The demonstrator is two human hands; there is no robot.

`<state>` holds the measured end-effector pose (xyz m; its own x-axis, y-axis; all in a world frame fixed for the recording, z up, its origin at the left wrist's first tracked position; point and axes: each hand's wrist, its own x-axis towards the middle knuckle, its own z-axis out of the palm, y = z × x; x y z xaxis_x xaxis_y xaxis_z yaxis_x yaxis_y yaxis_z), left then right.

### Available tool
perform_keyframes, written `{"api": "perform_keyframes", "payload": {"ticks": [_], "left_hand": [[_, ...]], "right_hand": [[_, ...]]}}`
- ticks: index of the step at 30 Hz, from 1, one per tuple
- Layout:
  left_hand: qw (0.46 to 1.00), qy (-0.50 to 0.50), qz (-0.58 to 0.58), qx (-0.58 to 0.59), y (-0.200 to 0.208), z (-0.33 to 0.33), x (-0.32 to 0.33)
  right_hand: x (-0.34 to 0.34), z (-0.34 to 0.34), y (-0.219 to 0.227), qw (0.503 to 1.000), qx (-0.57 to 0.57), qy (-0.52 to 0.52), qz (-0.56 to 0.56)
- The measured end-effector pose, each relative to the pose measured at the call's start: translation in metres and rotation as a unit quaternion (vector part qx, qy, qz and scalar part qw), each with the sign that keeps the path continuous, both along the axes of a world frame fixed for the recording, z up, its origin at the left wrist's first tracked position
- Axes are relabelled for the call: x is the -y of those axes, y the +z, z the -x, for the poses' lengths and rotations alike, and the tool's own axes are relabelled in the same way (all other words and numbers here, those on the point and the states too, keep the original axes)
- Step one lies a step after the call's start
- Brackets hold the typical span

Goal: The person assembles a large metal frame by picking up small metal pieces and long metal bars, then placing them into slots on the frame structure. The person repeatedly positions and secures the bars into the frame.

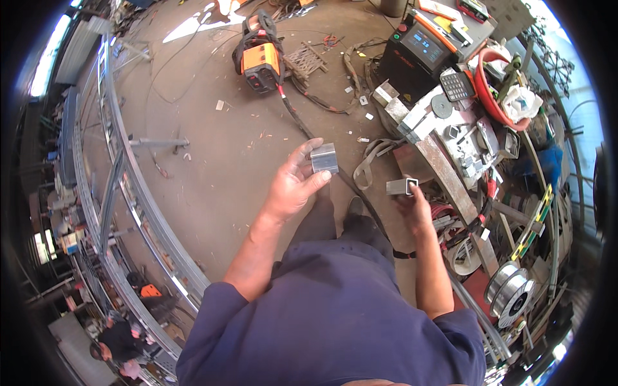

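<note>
My left hand (293,186) is raised in front of me and pinches a short piece of shiny square metal tube (324,158) between thumb and fingers. My right hand (415,209) holds a second short piece of square metal tube (402,186), its open end facing me, just beside the edge of a cluttered metal workbench (444,170). The two pieces are apart, about a hand's width from each other. My dark shoes (354,209) show on the concrete floor below the hands.
An orange and black welding unit (261,55) stands on the floor ahead with a cable (302,122) running toward me. A black machine with a blue display (418,55) and metal offcuts crowd the bench. Long curved metal frames (122,186) lie left. A wire spool (508,289) sits lower right.
</note>
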<state>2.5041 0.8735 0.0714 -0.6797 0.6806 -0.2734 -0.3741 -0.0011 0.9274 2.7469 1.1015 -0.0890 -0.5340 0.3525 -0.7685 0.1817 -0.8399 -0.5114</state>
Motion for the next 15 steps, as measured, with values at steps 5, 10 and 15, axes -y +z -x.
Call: {"api": "perform_keyframes", "payload": {"ticks": [5,10,15], "left_hand": [[0.978,0.011,-0.124,0.166,0.001,-0.013,0.053],[0.955,0.091,-0.153,0.239,-0.008,-0.032,0.13],[0.951,0.186,-0.111,0.22,-0.005,-0.029,0.198]], "right_hand": [[0.057,0.06,0.083,0.941,-0.266,0.104,0.183],[0.109,0.122,0.115,0.879,-0.306,0.229,0.286],[0.178,0.191,0.127,0.87,-0.26,0.315,0.276]]}}
